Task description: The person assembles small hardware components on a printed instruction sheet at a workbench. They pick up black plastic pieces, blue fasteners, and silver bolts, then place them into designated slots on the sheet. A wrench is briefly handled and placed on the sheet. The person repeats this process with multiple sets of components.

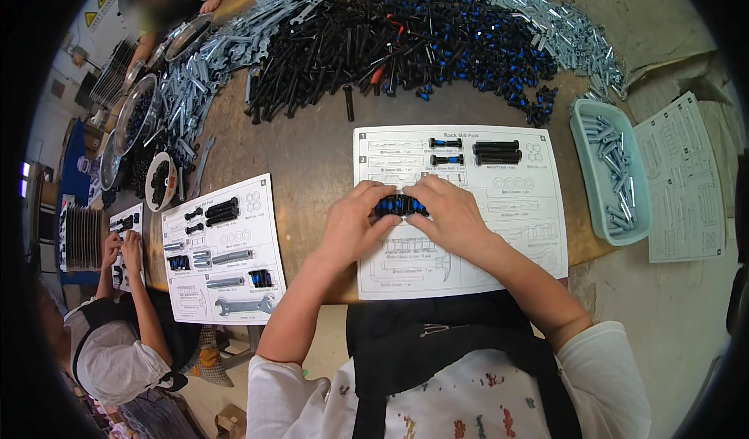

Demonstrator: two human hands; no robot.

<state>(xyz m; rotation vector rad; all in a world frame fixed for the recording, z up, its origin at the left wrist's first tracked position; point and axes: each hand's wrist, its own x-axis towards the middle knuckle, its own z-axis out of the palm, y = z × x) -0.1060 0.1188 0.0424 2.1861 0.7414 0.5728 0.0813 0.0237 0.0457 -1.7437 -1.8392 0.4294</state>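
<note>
My left hand [351,222] and my right hand [456,219] meet over a white printed parts sheet [499,263]. Between their fingertips they grip a row of short black bolts with blue thread patches [400,204], side by side; the fingers partly hide it. Farther up the sheet, two black bolts with blue bands lie one above the other, a far bolt [445,143] and a nearer bolt [446,160]. To their right rests a small stack of long black bolts [498,153].
A heap of black bolts [335,57] spans the table's far side, with silver sleeves [546,18] and wrenches [226,45] beside it. At right stands a pale green tray [646,205] of silver parts. Another laid-out sheet [179,283] is at left, near a co-worker's hands [122,248].
</note>
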